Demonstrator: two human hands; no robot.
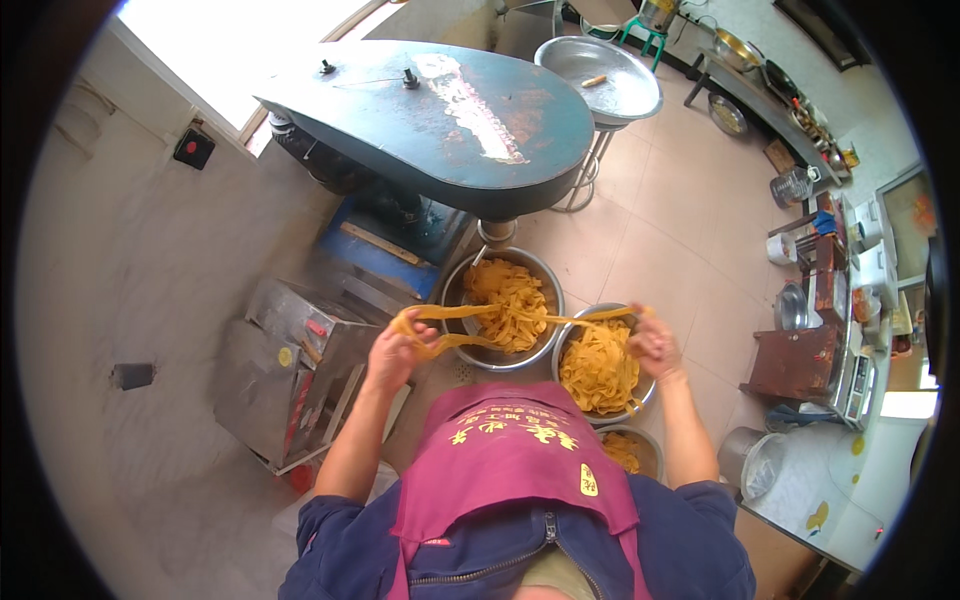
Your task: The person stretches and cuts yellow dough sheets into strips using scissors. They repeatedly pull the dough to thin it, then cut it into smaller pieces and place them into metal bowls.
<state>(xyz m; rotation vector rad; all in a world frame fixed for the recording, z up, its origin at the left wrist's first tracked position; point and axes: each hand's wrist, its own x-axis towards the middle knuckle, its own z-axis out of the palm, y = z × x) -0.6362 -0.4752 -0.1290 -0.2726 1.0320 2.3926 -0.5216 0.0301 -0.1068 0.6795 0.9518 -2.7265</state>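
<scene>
My left hand [396,352], closed, holds up looped wide yellow noodle strips [436,345] at the left of a metal bowl [452,292]. Inside that bowl lies a heap of the same noodles [508,306], under the spout of a dark green machine [480,165]. A long strip [590,317] stretches across from this bowl toward my right hand [655,347]. The right hand is closed on the strip's end, above the right rim of a second metal bowl [563,372]. More noodles [600,370] are piled in this second bowl.
A third bowl with yellow noodles [622,450] is partly hidden by my apron [510,440]. A metal machine [285,370] stands at left. Behind the green machine, a wide metal basin [625,85] rests on a stand. Shelves and a scale [857,385] line the right.
</scene>
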